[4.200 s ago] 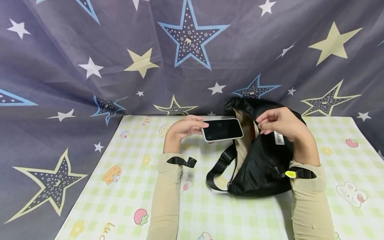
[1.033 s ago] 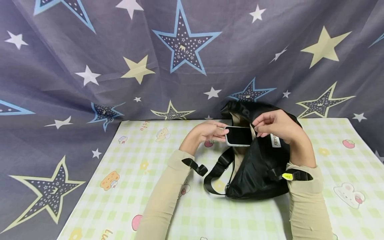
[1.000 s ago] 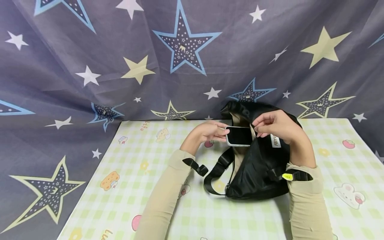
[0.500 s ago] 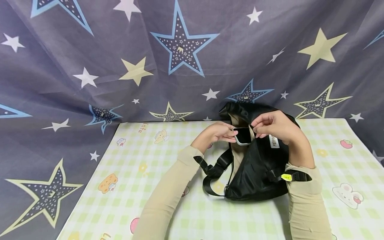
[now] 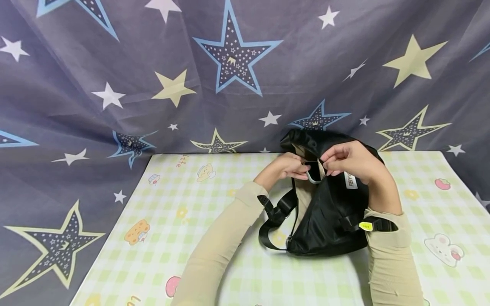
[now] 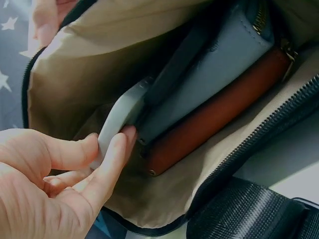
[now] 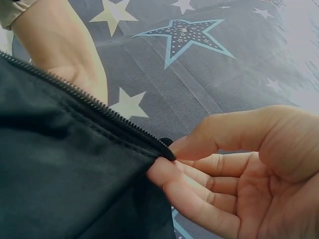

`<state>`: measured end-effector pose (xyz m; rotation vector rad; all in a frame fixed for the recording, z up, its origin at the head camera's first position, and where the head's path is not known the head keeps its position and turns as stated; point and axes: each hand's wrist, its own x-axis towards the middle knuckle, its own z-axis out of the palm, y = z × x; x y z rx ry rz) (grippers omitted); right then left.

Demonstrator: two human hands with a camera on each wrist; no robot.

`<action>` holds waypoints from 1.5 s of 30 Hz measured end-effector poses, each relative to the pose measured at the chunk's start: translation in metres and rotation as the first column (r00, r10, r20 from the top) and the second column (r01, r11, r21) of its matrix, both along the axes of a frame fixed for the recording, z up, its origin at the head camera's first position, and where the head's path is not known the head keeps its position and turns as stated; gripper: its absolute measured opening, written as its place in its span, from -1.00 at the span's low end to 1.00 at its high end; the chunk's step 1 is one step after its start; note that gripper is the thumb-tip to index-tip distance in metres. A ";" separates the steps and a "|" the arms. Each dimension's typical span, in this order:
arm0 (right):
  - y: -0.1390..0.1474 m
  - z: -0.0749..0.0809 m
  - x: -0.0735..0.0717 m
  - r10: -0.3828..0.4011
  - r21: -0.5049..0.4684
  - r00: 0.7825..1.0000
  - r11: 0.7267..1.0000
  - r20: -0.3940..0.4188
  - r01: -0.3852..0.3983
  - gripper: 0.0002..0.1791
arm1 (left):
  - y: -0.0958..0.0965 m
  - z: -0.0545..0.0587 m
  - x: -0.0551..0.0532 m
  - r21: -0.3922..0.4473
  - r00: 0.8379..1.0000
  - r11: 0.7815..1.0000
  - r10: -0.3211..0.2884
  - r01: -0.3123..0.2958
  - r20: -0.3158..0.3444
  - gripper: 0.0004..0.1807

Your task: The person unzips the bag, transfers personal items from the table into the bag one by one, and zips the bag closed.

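Observation:
My left hand point(image 5: 289, 166) pinches a smartphone point(image 5: 314, 171) in a pale case between thumb and fingers. The phone is partly inside the unzipped mouth of a black bag point(image 5: 331, 225) with beige lining. In the left wrist view, the phone's pale edge point(image 6: 122, 112) stands beside a grey-blue zipped pouch point(image 6: 214, 69) and a reddish-brown zipped pouch point(image 6: 219, 112) within the bag. My right hand point(image 5: 356, 159) pinches the bag's rim by the zipper teeth point(image 7: 99, 107), holding that side of the mouth apart.
A black strap point(image 5: 273, 219) with a buckle lies at the bag's left. The bag rests on a table with a green-and-white checked cloth point(image 5: 153, 255). Right behind it hangs a grey curtain point(image 5: 160, 46) printed with stars.
My left hand has moved right with the phone, from beside the bag into its mouth, and less of the phone shows. My right hand keeps its pinch on the rim.

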<state>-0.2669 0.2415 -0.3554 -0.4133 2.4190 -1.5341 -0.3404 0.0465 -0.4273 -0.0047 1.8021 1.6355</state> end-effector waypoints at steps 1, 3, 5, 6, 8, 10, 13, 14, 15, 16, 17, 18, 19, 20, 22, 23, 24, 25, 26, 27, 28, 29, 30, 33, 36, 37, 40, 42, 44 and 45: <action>0.000 0.000 0.000 -0.001 0.001 1.000 1.000 0.002 0.001 -0.71 | 0.001 -0.001 0.000 -0.002 1.000 1.000 0.004 -0.004 -0.008 -0.39; 0.000 0.000 0.000 -0.002 0.002 1.000 1.000 0.002 0.002 -0.71 | 0.003 -0.002 0.000 -0.004 0.999 1.000 0.028 -0.028 -0.016 -0.41; 0.000 -0.001 -0.001 0.000 0.001 1.000 1.000 0.001 0.000 -0.71 | 0.004 -0.003 0.000 0.003 0.998 0.998 0.070 -0.069 -0.012 -0.45; 0.000 -0.001 -0.001 0.000 0.000 1.000 1.000 0.000 0.000 -0.71 | 0.005 -0.003 0.000 0.007 0.996 0.996 0.087 -0.087 -0.010 -0.51; 0.000 -0.001 -0.001 0.001 0.000 1.000 1.000 -0.003 -0.001 -0.72 | 0.006 -0.004 0.001 0.018 0.991 0.991 0.131 -0.131 -0.007 -0.63; 0.000 -0.001 -0.002 0.001 0.000 1.000 1.000 -0.007 -0.001 -0.72 | 0.007 -0.005 0.001 0.032 0.984 0.984 0.177 -0.177 -0.010 -0.73; 0.000 0.000 -0.003 0.000 -0.002 1.000 1.000 -0.011 0.000 -0.72 | 0.009 -0.007 0.003 0.050 0.972 0.971 0.234 -0.233 -0.023 -0.76; 0.000 0.000 -0.003 0.000 -0.002 1.000 1.000 -0.011 0.000 -0.72 | 0.011 -0.008 0.003 0.057 0.967 0.966 0.255 -0.253 -0.027 -0.75; 0.000 0.000 -0.003 0.001 -0.002 1.000 1.000 -0.011 -0.001 -0.72 | 0.012 -0.008 0.004 0.063 0.962 0.961 0.271 -0.269 -0.029 -0.76; -0.001 0.000 -0.003 0.001 -0.002 1.000 1.000 -0.010 -0.001 -0.72 | 0.013 -0.008 0.004 0.067 0.960 0.959 0.279 -0.277 -0.034 -0.78; -0.001 0.001 -0.004 0.002 -0.001 1.000 1.000 -0.009 -0.002 -0.72 | 0.014 -0.008 0.005 0.069 0.958 0.958 0.282 -0.279 -0.039 -0.81; -0.001 0.001 -0.004 0.001 0.001 1.000 1.000 -0.009 -0.001 -0.72 | 0.015 -0.008 0.005 0.074 0.957 0.956 0.288 -0.284 -0.042 -0.82; -0.001 0.001 -0.004 0.002 0.003 1.000 1.000 -0.008 -0.002 -0.72 | 0.017 -0.008 0.006 0.078 0.957 0.956 0.285 -0.281 -0.047 -0.81; -0.001 0.001 -0.004 0.002 0.004 1.000 1.000 -0.007 -0.002 -0.72 | 0.018 -0.007 0.006 0.084 0.958 0.957 0.282 -0.277 -0.049 -0.78; -0.002 0.000 -0.004 0.005 -0.001 1.000 1.000 -0.009 -0.005 -0.72 | 0.022 -0.006 0.007 0.090 0.961 0.960 0.271 -0.266 -0.051 -0.71; -0.002 0.000 -0.003 0.006 -0.003 1.000 1.000 -0.010 -0.006 -0.72 | 0.023 -0.006 0.007 0.093 0.962 0.961 0.267 -0.262 -0.048 -0.69; -0.002 0.000 -0.003 0.006 -0.005 1.000 1.000 -0.011 -0.006 -0.72 | 0.024 -0.006 0.007 0.096 0.962 0.959 0.270 -0.265 -0.044 -0.68; -0.002 0.000 -0.003 0.006 -0.008 1.000 1.000 -0.012 -0.006 -0.72 | 0.024 -0.006 0.007 0.096 0.964 0.961 0.263 -0.259 -0.041 -0.69; -0.002 -0.001 -0.003 0.006 -0.012 1.000 1.000 -0.014 -0.006 -0.73 | 0.024 -0.007 0.006 0.094 0.965 0.962 0.261 -0.257 -0.032 -0.71; -0.002 -0.001 -0.002 0.005 -0.013 1.000 1.000 -0.016 -0.005 -0.73 | 0.023 -0.008 0.005 0.091 0.967 0.964 0.254 -0.251 -0.025 -0.74; -0.002 0.000 -0.002 0.003 -0.012 1.000 1.000 -0.016 -0.004 -0.73 | 0.021 -0.009 0.004 0.093 0.969 0.965 0.247 -0.244 -0.014 -0.79; -0.002 0.000 -0.002 0.002 -0.011 1.000 1.000 -0.017 -0.003 -0.72 | 0.020 -0.009 0.003 0.089 0.971 0.967 0.238 -0.237 -0.005 -0.85; -0.002 0.000 -0.002 0.002 -0.010 1.000 1.000 -0.017 -0.002 -0.72 | 0.018 -0.010 0.002 0.084 0.974 0.970 0.227 -0.227 0.003 -0.87; -0.003 0.001 -0.002 0.002 -0.004 1.000 1.000 -0.018 -0.002 -0.72 | 0.013 -0.009 -0.001 0.082 0.979 0.976 0.202 -0.203 0.024 -0.70; -0.003 0.001 -0.003 0.000 0.001 1.000 1.000 -0.015 0.000 -0.72 | 0.011 -0.007 -0.003 0.079 0.982 0.979 0.188 -0.190 0.035 -0.62; -0.003 0.001 -0.003 0.000 0.002 1.000 1.000 -0.013 0.000 -0.72 | 0.011 -0.007 -0.004 0.079 0.982 0.979 0.186 -0.188 0.039 -0.62; -0.002 -0.001 -0.003 -0.003 0.008 1.000 1.000 -0.006 0.003 -0.72 | 0.010 -0.008 -0.004 0.073 0.982 0.980 0.180 -0.184 0.056 -0.63; -0.001 -0.002 -0.002 -0.002 0.011 1.000 1.000 -0.003 0.002 -0.72 | 0.011 -0.010 -0.003 0.069 0.981 0.980 0.182 -0.186 0.063 -0.65; -0.001 -0.003 -0.002 -0.002 0.012 1.000 1.000 -0.003 0.002 -0.72 | 0.011 -0.011 -0.003 0.070 0.980 0.979 0.188 -0.193 0.068 -0.66; -0.001 -0.004 -0.002 -0.003 0.011 1.000 1.000 -0.004 0.003 -0.72 | 0.011 -0.012 -0.003 0.070 0.978 0.977 0.195 -0.200 0.068 -0.67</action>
